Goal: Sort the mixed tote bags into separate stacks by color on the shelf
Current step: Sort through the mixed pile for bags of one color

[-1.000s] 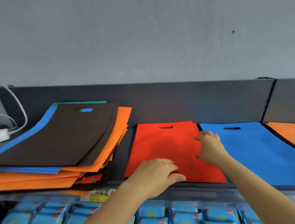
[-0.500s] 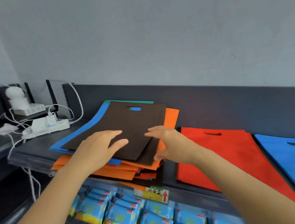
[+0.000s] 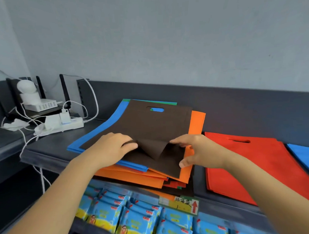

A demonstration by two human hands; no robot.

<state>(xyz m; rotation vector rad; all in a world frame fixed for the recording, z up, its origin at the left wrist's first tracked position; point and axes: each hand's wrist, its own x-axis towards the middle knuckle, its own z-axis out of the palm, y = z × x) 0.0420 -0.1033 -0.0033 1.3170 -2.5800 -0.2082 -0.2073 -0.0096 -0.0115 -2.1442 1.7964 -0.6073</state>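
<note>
A mixed pile of flat tote bags [image 3: 135,172] lies on the dark shelf [image 3: 50,148]; orange, blue, red and green edges show under it. On top lies a brown bag [image 3: 150,124] with a cut-out handle. My left hand [image 3: 114,148] and my right hand [image 3: 197,152] both pinch its near edge, which is lifted and bunched into a fold between them. To the right a red bag [image 3: 249,167] lies flat, and beside it a blue bag [image 3: 307,156] shows at the frame edge.
A white power strip [image 3: 62,124] with chargers, cables and a white box device [image 3: 41,105] sit at the shelf's left end. The lower shelf holds several blue snack packets [image 3: 137,222]. A price label [image 3: 180,204] hangs on the shelf's front edge.
Both hands left the red bag, moved left over the mixed pile, then came down and took hold of the brown bag's near edge, raising it into a fold.
</note>
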